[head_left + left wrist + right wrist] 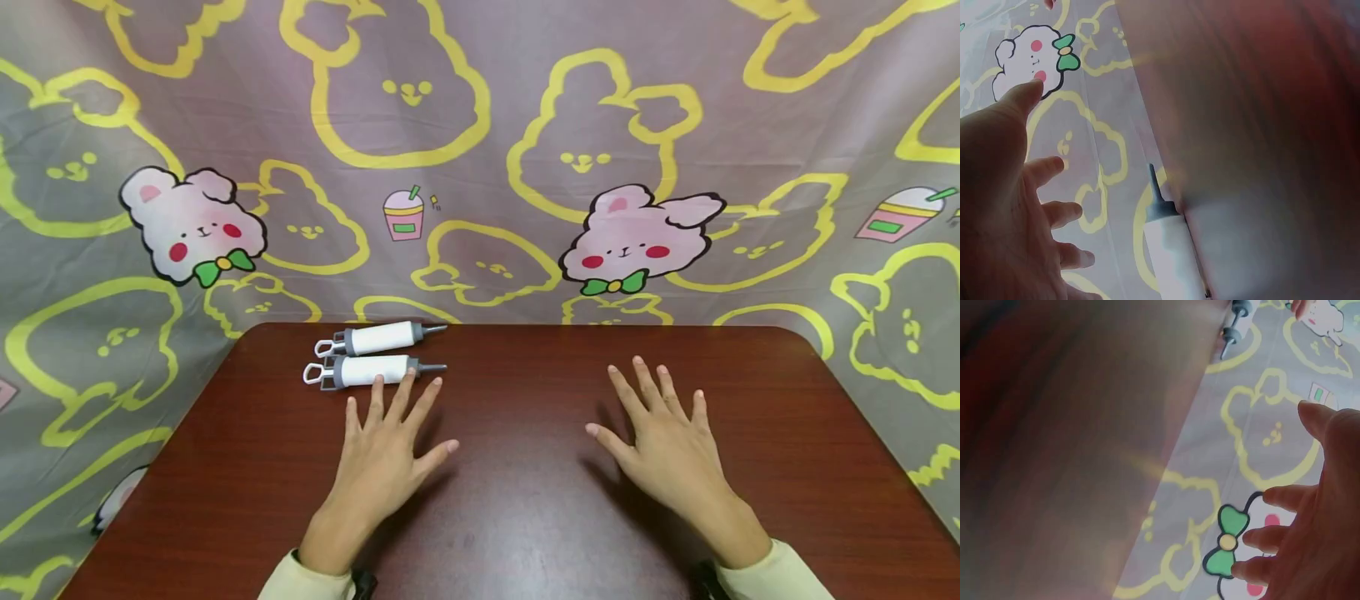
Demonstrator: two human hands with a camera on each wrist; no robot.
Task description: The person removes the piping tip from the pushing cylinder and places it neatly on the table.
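Behind the dark wooden table [525,500] hangs a grey cloth [480,167] printed with yellow and pink rabbits. Two white syringes with grey tips lie side by side near the table's far left edge. The left hand [378,462] lies flat, fingers spread and released, fingertips touching the near syringe [371,371]; the far syringe [378,337] lies just beyond. The right hand [663,450] rests open, well apart

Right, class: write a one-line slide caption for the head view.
Left hand and right hand spread flat on a brown table, beside two icing syringes.
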